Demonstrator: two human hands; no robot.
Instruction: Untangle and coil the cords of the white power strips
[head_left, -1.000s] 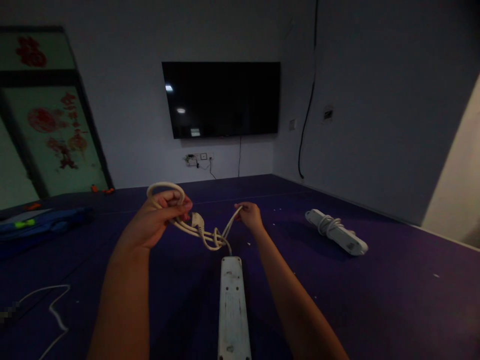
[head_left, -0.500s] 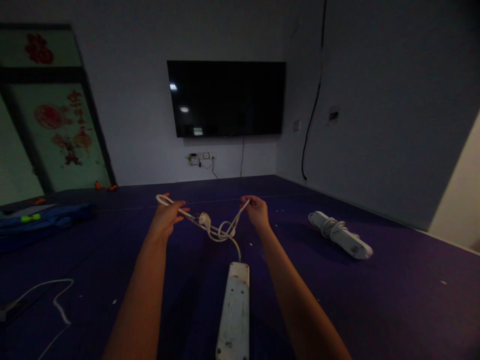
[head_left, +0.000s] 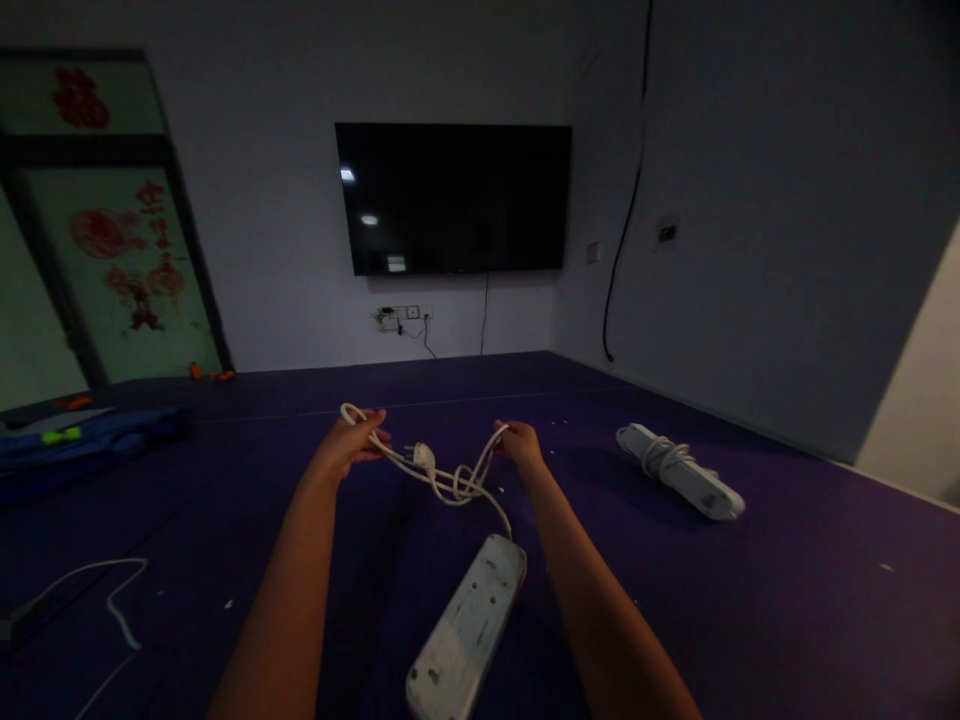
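Note:
A white power cord is stretched between my two hands, looped and loosely knotted near its middle. My left hand pinches a doubled end of it, and a small loop sticks up past the thumb. On the right, my right hand is closed on another bend of the cord. The plug dangles between them, its pins pointing left. From the knot the cord runs down to a scuffed white power strip, which lies slanted between my forearms with its screwed underside showing.
Another power strip, its cord wrapped round it, lies on the purple floor to the right. A thin white cable and blue cloth are at left. A television hangs on the far wall.
Both hands have lowered slightly, the left also shifting right, so they are closer together. The power strip has swung from nearly straight to slanted, its far end moving right. The plug has moved right and down.

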